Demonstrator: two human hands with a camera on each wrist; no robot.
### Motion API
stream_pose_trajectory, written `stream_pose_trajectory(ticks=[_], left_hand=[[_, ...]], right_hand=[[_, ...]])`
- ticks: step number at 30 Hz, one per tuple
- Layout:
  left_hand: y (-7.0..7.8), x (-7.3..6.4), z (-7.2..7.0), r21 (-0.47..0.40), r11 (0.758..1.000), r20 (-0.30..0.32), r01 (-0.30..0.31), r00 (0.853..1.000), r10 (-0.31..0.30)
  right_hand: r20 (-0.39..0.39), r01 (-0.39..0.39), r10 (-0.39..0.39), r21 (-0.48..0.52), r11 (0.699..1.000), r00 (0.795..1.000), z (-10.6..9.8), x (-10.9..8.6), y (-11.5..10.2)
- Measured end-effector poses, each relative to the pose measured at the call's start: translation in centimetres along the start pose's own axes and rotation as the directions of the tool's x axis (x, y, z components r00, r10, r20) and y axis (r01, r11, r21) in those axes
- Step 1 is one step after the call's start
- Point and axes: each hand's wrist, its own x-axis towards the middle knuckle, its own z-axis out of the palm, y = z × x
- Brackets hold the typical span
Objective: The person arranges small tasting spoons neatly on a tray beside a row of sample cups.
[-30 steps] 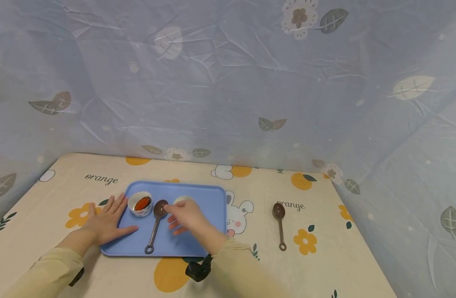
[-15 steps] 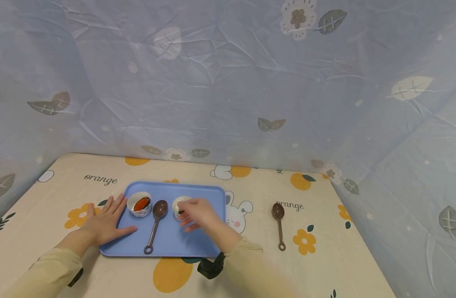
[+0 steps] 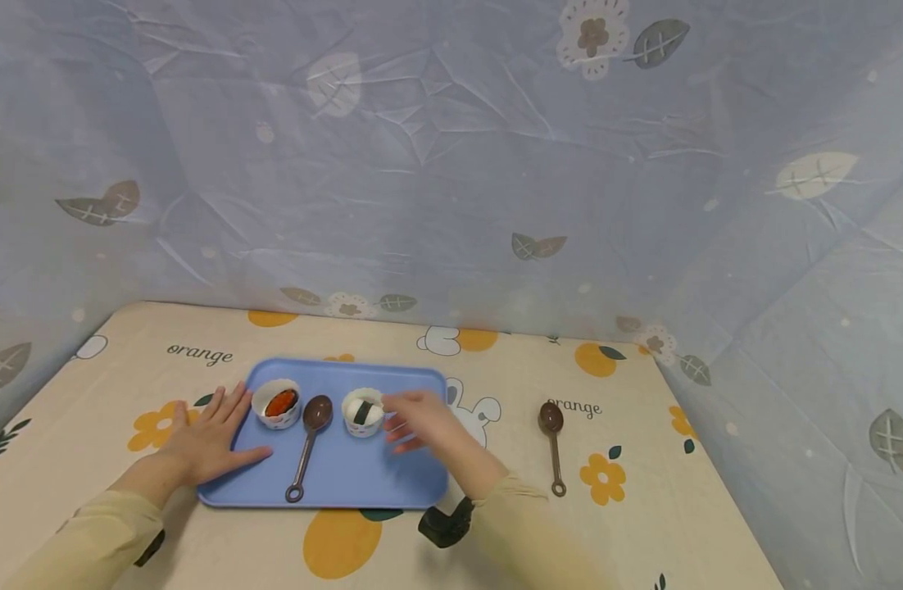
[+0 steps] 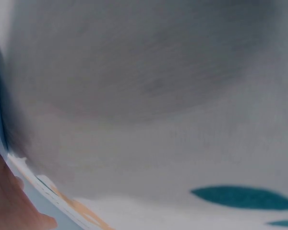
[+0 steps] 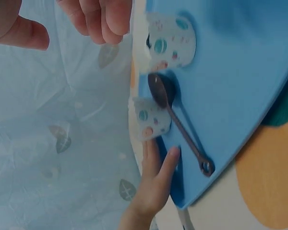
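My left hand (image 3: 208,442) lies flat with fingers spread, across the left edge of a blue tray (image 3: 348,483). Beside its fingertips stands a small white patterned cup (image 3: 279,424) holding a sushi piece with an orange-red top (image 3: 282,402). A brown spoon (image 3: 318,412) lies in the middle of the tray. Right of it, another patterned cup (image 3: 363,430) contains a white sushi piece with a dark band (image 3: 362,412). My right hand (image 3: 425,422) hovers just right of this cup, fingers loosely bent around nothing. The right wrist view shows its thumb (image 5: 31,34) apart from the fingers.
A second brown spoon (image 3: 551,418) lies on the patterned tablecloth (image 3: 510,516), right of the tray. Blue-grey cloth (image 3: 451,188) hangs behind the table and along its right side.
My right hand has moved rightward from near the spoon's bowl, past the right cup, uncovering the cup and its banded sushi. My left hand and the tray have stayed put.
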Motion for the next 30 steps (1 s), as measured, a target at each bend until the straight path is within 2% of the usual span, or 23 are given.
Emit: stream_pose_trajectory(ticks=[15,30], left_hand=[[0.0,0.0,-0.1,-0.001,1.000,0.000,-0.006,1.000,0.006],[0.1,0.0,-0.2,-0.010,1.000,0.005,0.000,1.000,0.000]], right_hand=[[-0.049,-0.016,0.014,-0.052,0.998,0.999,-5.7,-0.1,2.7],[-0.164,-0.093,0.079,-0.082,0.992,0.983,-10.6,-0.8,5.1]])
